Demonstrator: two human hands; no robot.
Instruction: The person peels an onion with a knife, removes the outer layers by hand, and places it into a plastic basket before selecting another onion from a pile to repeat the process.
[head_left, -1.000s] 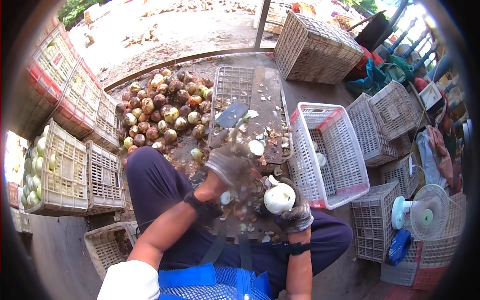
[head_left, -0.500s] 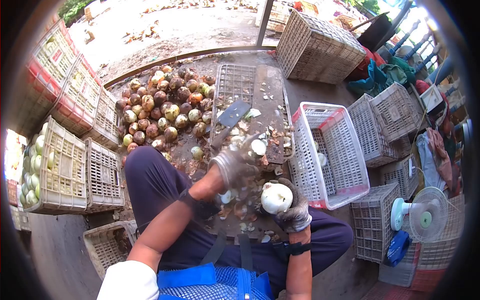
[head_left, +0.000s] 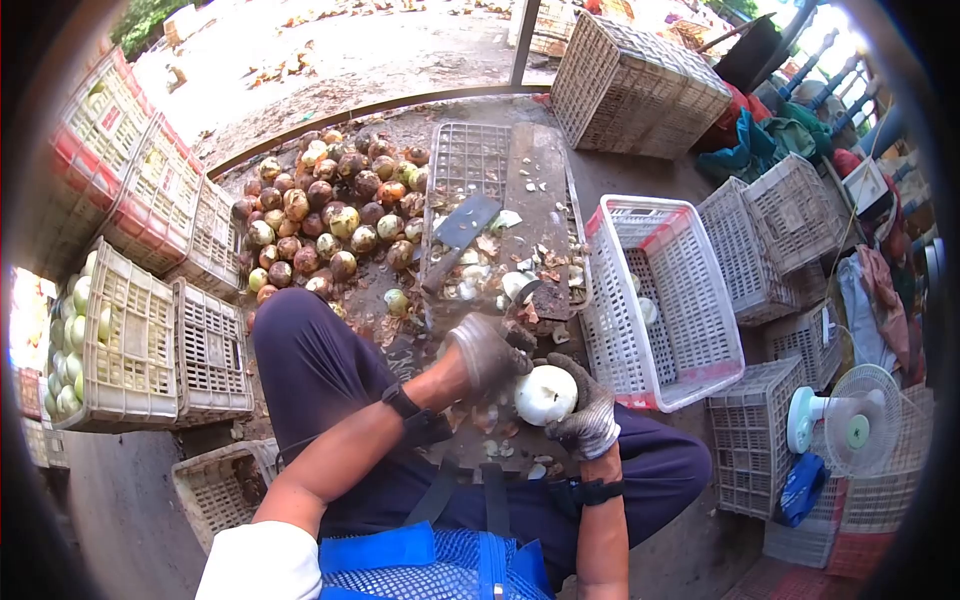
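A peeled white onion (head_left: pixel 546 395) rests in my gloved right hand (head_left: pixel 590 412), whose fingers wrap round its right side. My gloved left hand (head_left: pixel 488 352) is just up and left of the onion, its fingers curled; motion blur hides what they hold, if anything. Beyond my hands, a cleaver (head_left: pixel 467 221) lies on an upturned crate topped with a wooden board (head_left: pixel 537 200). Onion scraps and skins (head_left: pixel 480 270) are scattered beside the blade. Unpeeled brown and purple onions (head_left: pixel 343 222) form a heap on the ground to the left of the crate.
To the right stands a white crate (head_left: pixel 690 300) with a few peeled onions inside. Crates of onions (head_left: pixel 130 340) are stacked at the left. A fan (head_left: pixel 857 430) sits by more crates at the right. A metal rail (head_left: pixel 380 108) runs behind the heap.
My left hand has moved right and slightly down, close to the onion. My right hand has shifted the onion slightly left and turned it.
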